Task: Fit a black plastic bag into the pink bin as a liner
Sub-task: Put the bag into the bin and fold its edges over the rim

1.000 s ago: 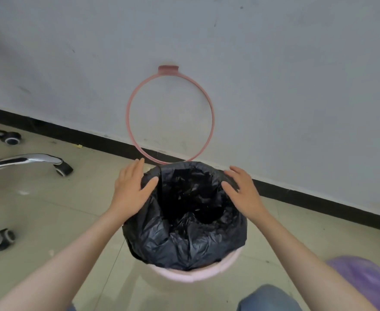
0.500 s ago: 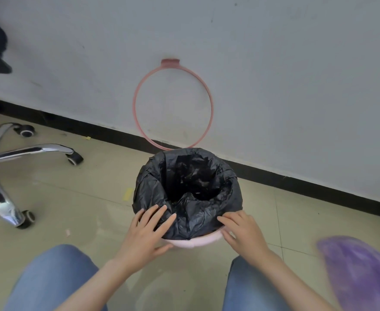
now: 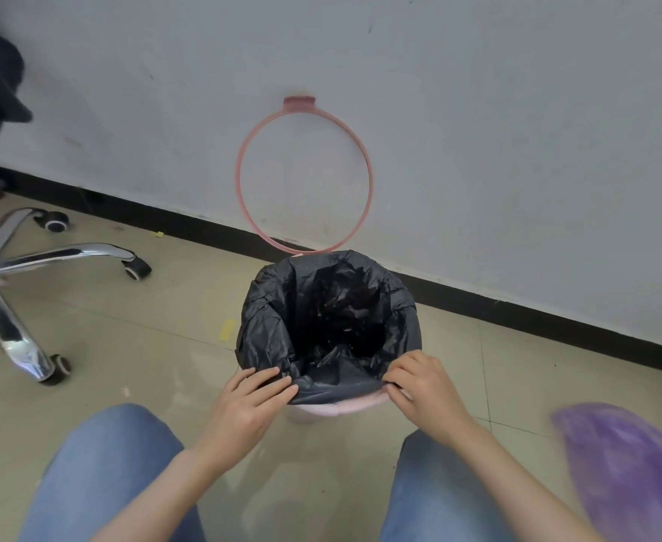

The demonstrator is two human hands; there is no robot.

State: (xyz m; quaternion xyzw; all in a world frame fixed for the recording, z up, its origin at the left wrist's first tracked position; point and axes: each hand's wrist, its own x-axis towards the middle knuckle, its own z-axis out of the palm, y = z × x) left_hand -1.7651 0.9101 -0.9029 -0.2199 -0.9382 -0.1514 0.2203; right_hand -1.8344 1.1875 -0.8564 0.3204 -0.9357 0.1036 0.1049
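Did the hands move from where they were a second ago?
Yes. Both hands, left and right, came from the far, wall-side part of the black bag's rim to its near edge, away from the pink ring.

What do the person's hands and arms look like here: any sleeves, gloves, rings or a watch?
The left hand and right hand are bare, without gloves. No rings or watch show. Both forearms are uncovered down to the frame's edge, so no sleeves appear.

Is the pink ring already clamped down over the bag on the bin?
No, the pink ring stands flipped up against the wall behind the pink bin, while the black plastic bag is folded over the rim.
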